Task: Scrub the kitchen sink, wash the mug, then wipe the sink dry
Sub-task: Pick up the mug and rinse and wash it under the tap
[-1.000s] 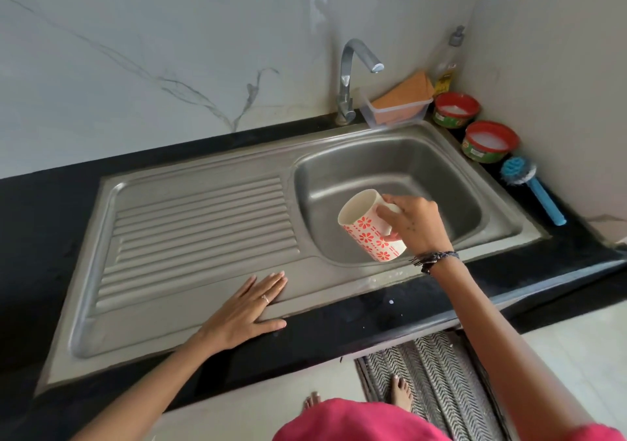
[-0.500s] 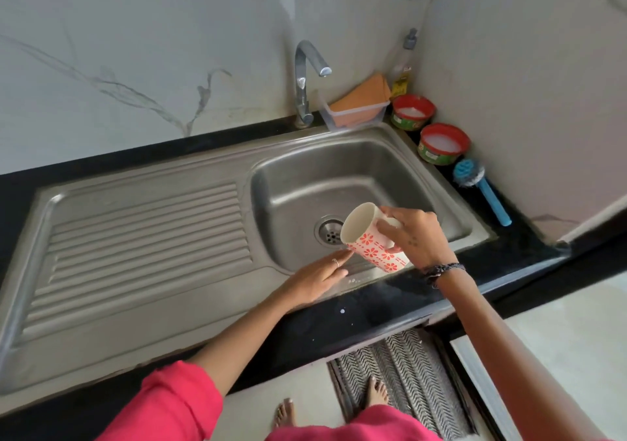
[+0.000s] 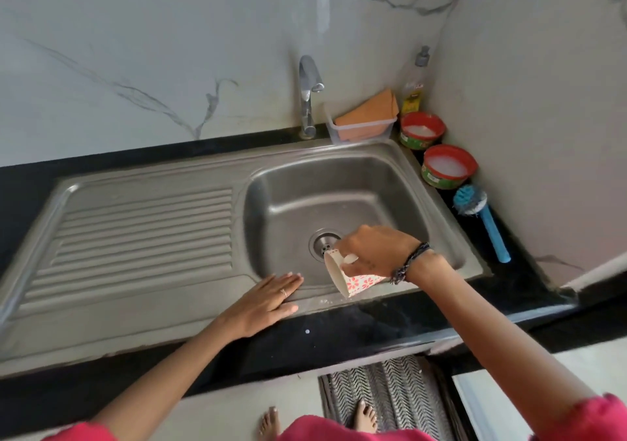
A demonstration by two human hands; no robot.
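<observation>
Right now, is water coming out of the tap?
No, the tap shows no stream, and the sink below looks dry.

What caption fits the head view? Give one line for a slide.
Right hand tips a floral mug over the steel sink; left hand rests flat on its front rim.

We see soft, even daylight with faint shadows. A pale glare streak runs down the far wall [image 3: 322,3], the sink [image 3: 339,176] gleams dully, and wide-angle distortion bends the counter [image 3: 339,332] edges; detail looks slightly soft.
</observation>
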